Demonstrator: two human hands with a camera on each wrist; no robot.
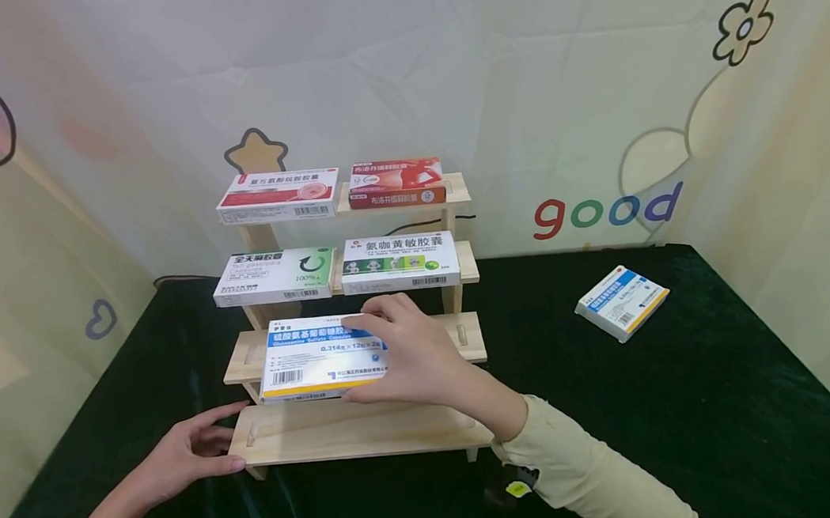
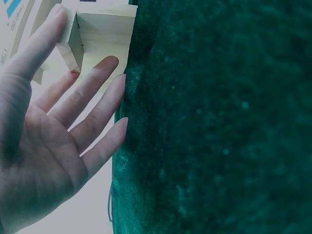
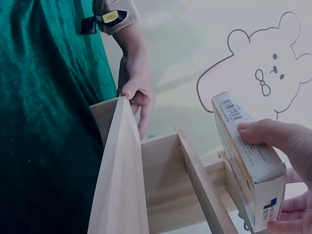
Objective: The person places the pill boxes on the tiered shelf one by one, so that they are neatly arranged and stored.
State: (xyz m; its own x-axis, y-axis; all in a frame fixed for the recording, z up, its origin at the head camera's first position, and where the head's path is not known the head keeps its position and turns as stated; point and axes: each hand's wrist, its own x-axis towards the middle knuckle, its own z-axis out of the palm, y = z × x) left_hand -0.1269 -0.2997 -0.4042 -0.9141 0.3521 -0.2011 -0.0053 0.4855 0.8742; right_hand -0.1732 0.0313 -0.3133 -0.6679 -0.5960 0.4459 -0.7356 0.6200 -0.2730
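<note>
My right hand [image 1: 421,354] holds a white, blue and yellow medicine box [image 1: 322,368] by its right end, thumb at the near edge and fingers at the far edge. The box is at the second-lowest tier of a wooden stepped display rack [image 1: 368,432], its print facing up. In the right wrist view, the thumb presses the barcode side of the medicine box [image 3: 243,141]. At the left end of the lowest tier, my left hand [image 1: 177,456] touches the rack with thumb and index fingertip. Its fingers are spread and fairly straight in the left wrist view.
Red-and-white [image 1: 279,196] and red [image 1: 396,185] medicine boxes lie on the top tier. Below them are a white-green box [image 1: 273,275] and another green-banded box [image 1: 399,261]. A blue-white box [image 1: 623,302] lies on the dark green cloth [image 1: 680,401] at right. A printed curtain [image 1: 520,110] hangs behind.
</note>
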